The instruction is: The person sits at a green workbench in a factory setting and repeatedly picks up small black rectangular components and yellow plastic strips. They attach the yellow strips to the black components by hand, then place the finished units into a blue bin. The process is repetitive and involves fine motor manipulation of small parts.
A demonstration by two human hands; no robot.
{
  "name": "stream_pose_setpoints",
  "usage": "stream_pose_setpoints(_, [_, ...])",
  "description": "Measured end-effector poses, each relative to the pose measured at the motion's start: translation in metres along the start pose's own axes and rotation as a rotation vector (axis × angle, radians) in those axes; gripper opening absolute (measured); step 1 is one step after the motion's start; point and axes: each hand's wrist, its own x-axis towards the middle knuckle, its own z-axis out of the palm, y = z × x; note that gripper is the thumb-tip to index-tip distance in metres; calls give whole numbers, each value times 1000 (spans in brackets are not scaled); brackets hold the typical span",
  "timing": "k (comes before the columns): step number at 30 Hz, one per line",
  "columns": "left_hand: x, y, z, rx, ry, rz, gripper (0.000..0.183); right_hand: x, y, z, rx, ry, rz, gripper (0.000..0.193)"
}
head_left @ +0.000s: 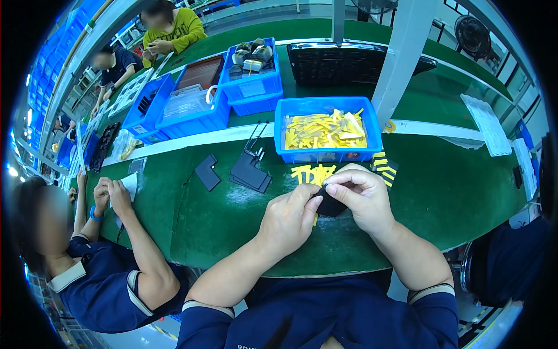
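Between my two hands is a small black flat piece (330, 205), held just above the green table. My left hand (289, 216) pinches its left edge with thumb and fingers. My right hand (361, 195) grips its upper right side, the fingertips of both hands nearly meeting at the top. Just beyond my hands lie loose yellow strips (313, 174). Black-and-yellow striped pieces (384, 169) rest right of them. To the left sits a stack of dark L-shaped pieces (250, 172), with a single L-shaped piece (207, 172) farther left.
A blue bin (281, 152) full of yellow strips stands straight ahead, beside a white post (401, 64). More blue bins (254, 87) line the back left. A co-worker (122, 273) works close on my left with a white sheet (129, 185). The green table (465, 186) extends right.
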Motion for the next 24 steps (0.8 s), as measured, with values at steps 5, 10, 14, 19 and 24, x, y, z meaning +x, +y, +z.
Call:
stream_pose_setpoints(5, [1, 2, 2, 69, 84, 84, 13, -2, -1, 5, 67, 10, -8, 8])
stream_pose_setpoints(10, [1, 4, 0, 130, 88, 138, 15, -4, -1, 5, 141, 15, 7, 8])
stream_pose_setpoints(14, [5, 9, -2, 115, 112, 136, 18, -4, -1, 8, 140, 45, -21, 8])
stream_pose_setpoints(19, [4, 7, -2, 213, 179, 176, 17, -6, 1, 10, 70, 48, -61, 8])
stream_pose_setpoints(24, [5, 7, -3, 263, 226, 244, 13, -8, 0, 12, 28, 65, -59, 7])
